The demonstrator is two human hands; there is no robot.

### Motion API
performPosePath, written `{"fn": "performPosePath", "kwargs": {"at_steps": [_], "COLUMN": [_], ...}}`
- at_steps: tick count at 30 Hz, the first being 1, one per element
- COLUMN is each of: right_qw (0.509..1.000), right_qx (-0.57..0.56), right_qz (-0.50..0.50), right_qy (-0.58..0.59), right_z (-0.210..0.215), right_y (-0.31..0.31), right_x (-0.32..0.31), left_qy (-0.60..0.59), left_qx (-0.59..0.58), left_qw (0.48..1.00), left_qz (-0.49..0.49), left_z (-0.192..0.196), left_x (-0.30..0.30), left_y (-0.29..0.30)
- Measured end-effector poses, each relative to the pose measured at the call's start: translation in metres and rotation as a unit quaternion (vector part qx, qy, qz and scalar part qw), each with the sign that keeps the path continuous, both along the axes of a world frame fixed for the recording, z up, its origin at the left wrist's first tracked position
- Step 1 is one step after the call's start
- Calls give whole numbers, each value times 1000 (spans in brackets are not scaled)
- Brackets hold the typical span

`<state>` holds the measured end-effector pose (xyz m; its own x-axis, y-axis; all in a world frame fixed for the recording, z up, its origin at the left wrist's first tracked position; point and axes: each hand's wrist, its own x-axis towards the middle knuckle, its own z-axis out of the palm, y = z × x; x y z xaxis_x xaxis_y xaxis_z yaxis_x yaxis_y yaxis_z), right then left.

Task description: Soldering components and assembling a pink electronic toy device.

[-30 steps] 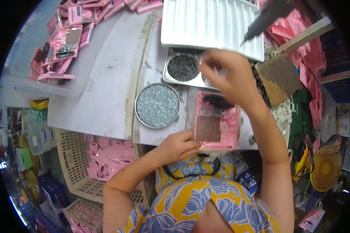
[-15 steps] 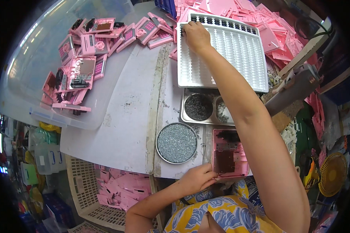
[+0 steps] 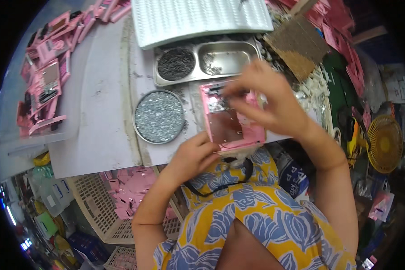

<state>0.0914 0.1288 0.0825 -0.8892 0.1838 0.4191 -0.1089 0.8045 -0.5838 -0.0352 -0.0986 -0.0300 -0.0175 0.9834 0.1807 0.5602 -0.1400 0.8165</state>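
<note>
An open pink plastic case point(image 3: 259, 131) with a brown circuit board point(image 3: 225, 127) and dark parts inside lies at the table's front edge. My left hand point(image 3: 194, 155) has its fingers curled against the case's lower left corner, gripping it. Over the case's upper right part hovers my right hand point(image 3: 274, 96), smeared by motion, thumb and fingers bent toward each other. Something small and dark shows at its fingertips, too blurred to name. Left of the case stands a round dish point(image 3: 159, 116) full of small silvery pieces.
Behind the case is a metal tray point(image 3: 227, 58) with dark screws in its round hollow; beyond it lies a white ribbed tray point(image 3: 202, 22). Pink devices point(image 3: 49, 85) pile in a clear bin at left. A cream basket point(image 3: 92, 202) with pink parts stands below the table. A yellow fan point(image 3: 384, 144) is at right.
My right hand has come back from the white tray's far left corner to above the pink case. The head view has shifted; my left hand stays at the case's corner.
</note>
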Motion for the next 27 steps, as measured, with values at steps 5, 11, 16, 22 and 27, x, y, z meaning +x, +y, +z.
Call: {"fn": "performPosePath", "kwargs": {"at_steps": [5, 11, 16, 22, 27], "right_qw": [964, 986, 994, 997, 921], "right_qx": [-160, 62, -36, -28, 145], "right_qz": [-160, -130, -102, -32, -319], "right_qy": [-138, -82, -10, -58, -169], "right_z": [-68, -84, -111, -84, -67], "right_y": [-29, -41, -30, -8, 64], "right_x": [99, 88, 95, 100, 158], "left_qy": [-1, 10, 7, 30, 35], "left_qx": [-26, -47, -43, -57, -94], "left_qw": [1000, 998, 999, 998, 995], "left_qz": [6, 31, 27, 10, -10], "left_z": [5, 8, 8, 14, 23], "left_x": [3, 4, 5, 4, 6], "left_y": [10, 4, 8, 9, 12]}}
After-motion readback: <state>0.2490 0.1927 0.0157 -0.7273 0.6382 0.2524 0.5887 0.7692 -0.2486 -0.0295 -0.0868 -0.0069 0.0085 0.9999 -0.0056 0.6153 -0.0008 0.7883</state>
